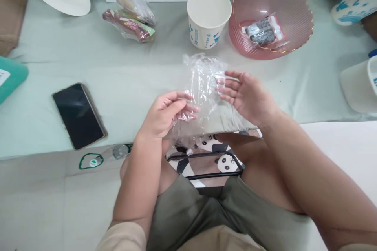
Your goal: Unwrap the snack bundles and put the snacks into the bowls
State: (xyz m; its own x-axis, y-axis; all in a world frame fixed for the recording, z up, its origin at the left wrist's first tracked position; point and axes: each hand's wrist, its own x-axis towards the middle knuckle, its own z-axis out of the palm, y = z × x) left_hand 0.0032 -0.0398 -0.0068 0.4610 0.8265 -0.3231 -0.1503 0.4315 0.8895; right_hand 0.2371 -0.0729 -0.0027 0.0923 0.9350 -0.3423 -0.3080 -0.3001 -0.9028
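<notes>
Head cam: clear plastic film [203, 80] btwn both hands, near edge of table [132, 74]

Table: pale green cover, biggest item. Next, olive shorts [182, 215] of seated wearer, below edge. Panda-print item [225, 162], black-rimmed, btwn legs, partly hidden.

Pink bowl [300, 15]: fluted, gold wavy rim, far side, R of centre.

Film: crumpled, approx. mid-table L-to-R, just nearside of white cup; lower part hangs past edge.

L hand [166, 113]: narrow, thumb bent in against fingers, holding film at its L side; some fingertips show thru plastic.

R hand [246, 96]: fairly wide, fingers straight & slightly apart, tips at film's R side. Thumb unclear; can't tell if it grips.

White cup [206, 27]: upright, blue print, L of bowl, close by.

Phone [79, 115]: dark screen up, tilted, near edge, well L of L hand.

Wrapped snacks [131, 21]: two pkts, touching, far side, L of cup.

Smallest: dark-and-clear pkt [262, 33], lying inside bowl.
</notes>
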